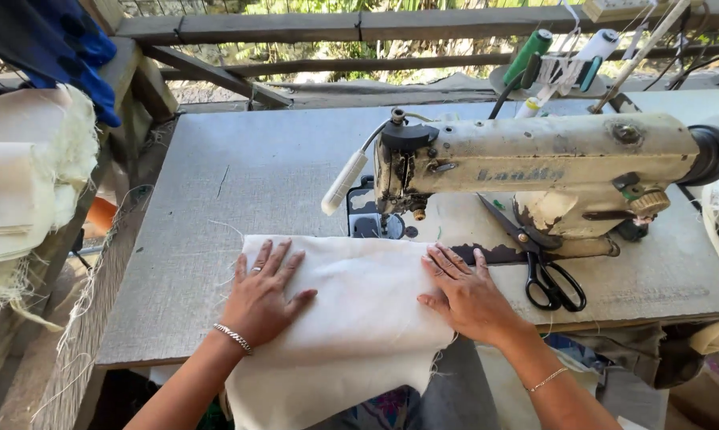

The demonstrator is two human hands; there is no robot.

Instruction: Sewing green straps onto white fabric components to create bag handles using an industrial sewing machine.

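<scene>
A piece of white cloth (pixel 359 302) lies flat on the grey sewing table (pixel 216 207), its near end hanging over the front edge. My left hand (pixel 262 296) rests palm down on the cloth's left part, fingers spread. My right hand (pixel 463 293) presses flat on the cloth's right edge. Just behind the cloth stands an old cream sewing machine (pixel 534 163), with its needle area (pixel 387 219) a little beyond the cloth's far edge.
Black-handled scissors (pixel 538 263) lie on the table under the machine arm, right of my right hand. Thread spools (pixel 562 56) stand behind the machine. A stack of pale folded fabric (pixel 25 175) sits at the left. A wooden railing (pixel 335 28) runs behind the table.
</scene>
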